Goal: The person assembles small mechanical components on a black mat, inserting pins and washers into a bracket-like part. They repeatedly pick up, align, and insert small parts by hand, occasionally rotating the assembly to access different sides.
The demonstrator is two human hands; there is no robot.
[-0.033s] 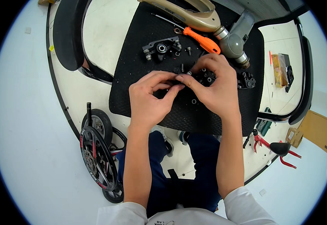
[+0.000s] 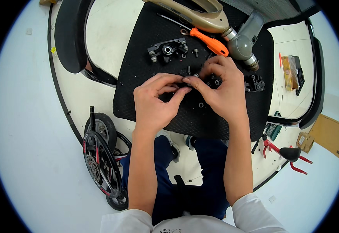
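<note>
Above the black mesh chair seat (image 2: 138, 103), my left hand (image 2: 154, 101) and my right hand (image 2: 228, 91) meet, thumbs and fingers pinched together. Whatever small dark thing lies between their fingertips is mostly hidden. Small bolts and black metal parts (image 2: 217, 82) lie just under my right hand, partly covered by it. A loose ring-shaped washer (image 2: 201, 105) rests on the seat below the hands. Beyond them sits a black bicycle brake caliper (image 2: 165, 50), with a short bolt (image 2: 196, 53) beside it. Right of my right hand lies another black mechanical part (image 2: 257, 83).
An orange-handled screwdriver (image 2: 212, 42) lies alongside a gold bicycle fork (image 2: 206, 24) with a grey joint (image 2: 240, 46) at the seat's back. Armrests (image 2: 72, 37) flank the seat. Bicycle wheels (image 2: 101, 165) stand at lower left; a red frame with a black saddle (image 2: 290, 154) is at right.
My right hand has shifted very slightly, its curled fingers moving a little. My left hand and the parts on the seat stay in place.
</note>
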